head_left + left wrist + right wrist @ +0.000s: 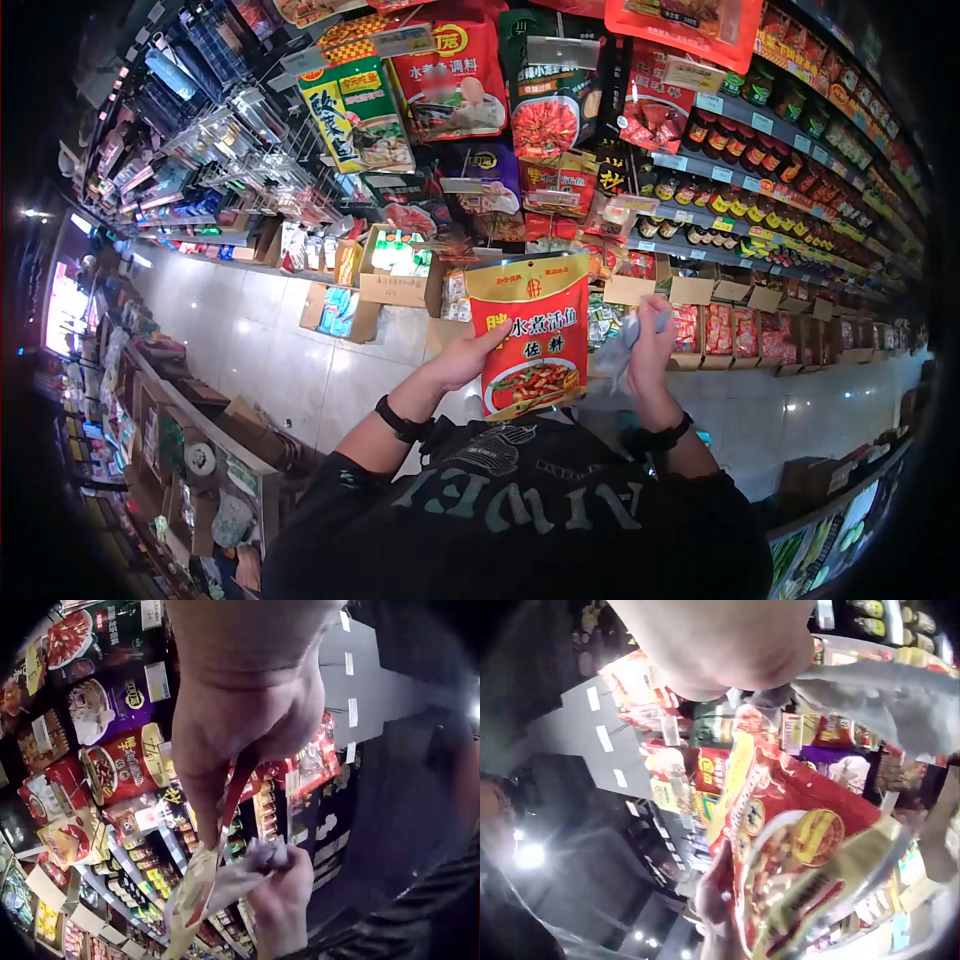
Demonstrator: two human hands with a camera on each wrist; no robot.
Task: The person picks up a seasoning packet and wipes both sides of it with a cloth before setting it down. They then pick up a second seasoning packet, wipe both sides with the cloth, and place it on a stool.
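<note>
A red and gold seasoning packet (535, 335) is held upright before the chest, its front with a dish picture facing the head view. My left hand (468, 358) grips its left edge; in the left wrist view the left hand (240, 727) pinches the packet, seen edge-on (196, 896). My right hand (652, 345), just right of the packet, has its fingers curled round a crumpled grey cloth (618, 352). The right wrist view shows the cloth (885, 701) hanging from the right hand (720, 652) beside the packet (810, 787).
Hanging seasoning packets (450, 80) fill the rack ahead. Shelves of jars (740, 145) run to the right, with open cardboard boxes (400, 288) of goods below them and to the left. A display counter (225, 440) stands at lower left beside a tiled floor (250, 310).
</note>
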